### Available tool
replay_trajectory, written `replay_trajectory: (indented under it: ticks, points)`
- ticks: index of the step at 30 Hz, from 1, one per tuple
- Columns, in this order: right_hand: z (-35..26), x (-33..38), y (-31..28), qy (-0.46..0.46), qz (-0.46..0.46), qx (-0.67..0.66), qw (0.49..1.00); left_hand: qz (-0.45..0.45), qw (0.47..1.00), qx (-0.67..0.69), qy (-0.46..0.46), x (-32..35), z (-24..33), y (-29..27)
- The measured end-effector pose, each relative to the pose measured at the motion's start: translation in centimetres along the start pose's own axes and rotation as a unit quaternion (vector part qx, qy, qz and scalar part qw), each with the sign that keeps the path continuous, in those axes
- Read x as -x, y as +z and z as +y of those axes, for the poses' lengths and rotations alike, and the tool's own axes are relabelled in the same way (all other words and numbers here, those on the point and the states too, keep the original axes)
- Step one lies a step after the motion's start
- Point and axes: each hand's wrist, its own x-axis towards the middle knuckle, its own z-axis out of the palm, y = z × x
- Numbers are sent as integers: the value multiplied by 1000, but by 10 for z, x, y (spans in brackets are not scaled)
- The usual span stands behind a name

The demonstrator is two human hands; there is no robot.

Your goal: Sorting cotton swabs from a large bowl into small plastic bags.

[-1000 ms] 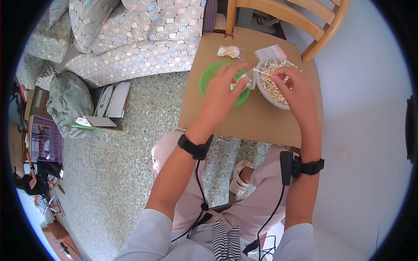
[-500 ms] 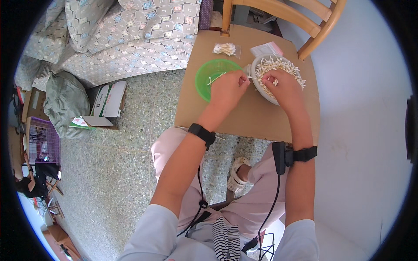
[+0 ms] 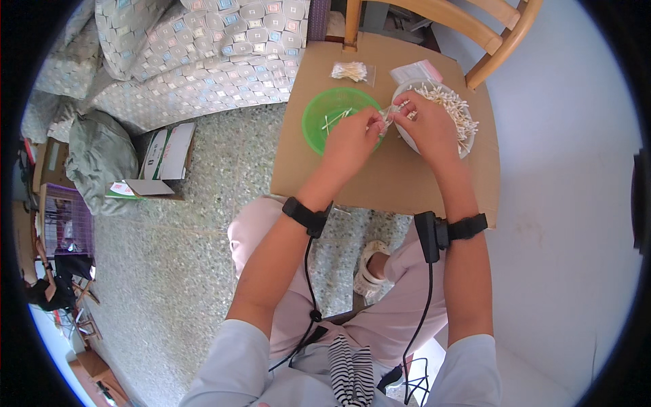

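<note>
My left hand (image 3: pixel 351 139) is over the right part of a green plastic bowl (image 3: pixel 314 102), its fingers pinching a small clear plastic bag (image 3: pixel 388 117). The bag spans the gap between both hands; its contents are too small to tell. My right hand (image 3: pixel 430 125) is closed at the bag's other side, thumb and finger on its edge, above the left part of a white bowl (image 3: pixel 405 85). That bowl is heaped with cotton swabs (image 3: pixel 458 112), partly hidden by the hand. A few loose cotton swabs (image 3: pixel 337 119) lie in the green bowl.
A filled clear packet of swabs (image 3: pixel 350 70) and a pink-and-white packet (image 3: pixel 417 70) lie at the far side of the cardboard-covered chair seat (image 3: pixel 380 183). A wooden chair back (image 3: pixel 468 34) rises behind. The white wall (image 3: pixel 556 169) stands close on the right.
The swab pinched in my right fingers no longer shows. My right hand has shifted slightly left and away from me, up against the clear bag; my left hand stays near its place.
</note>
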Motion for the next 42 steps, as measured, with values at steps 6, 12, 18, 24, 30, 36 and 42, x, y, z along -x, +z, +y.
replay_trajectory:
  ticks: [6, 12, 18, 24, 30, 36, 42]
  points:
    - [18, -2, 12, 9, 57, -143, 988, -30, 999, -12, 1, 1, -1, 3]
    - [6, 2, 17, 35, 49, -197, 979, 11, 1000, -2, -20, 1, -8, 3]
    - [18, 2, 28, 4, 12, -157, 987, 20, 1000, -3, 1, 0, -14, 10]
    - [22, -7, 22, -49, -7, -282, 958, 17, 990, -136, 27, 6, -6, -4]
    - [83, 1, 11, 20, 85, -103, 991, 16, 996, -79, -35, 0, -5, -10]
    - [68, 6, 11, 44, -52, 87, 994, -2, 989, -147, 15, 8, 1, -11]
    - [76, 11, 26, 33, 3, 156, 987, 8, 991, -131, -18, 11, 6, -10]
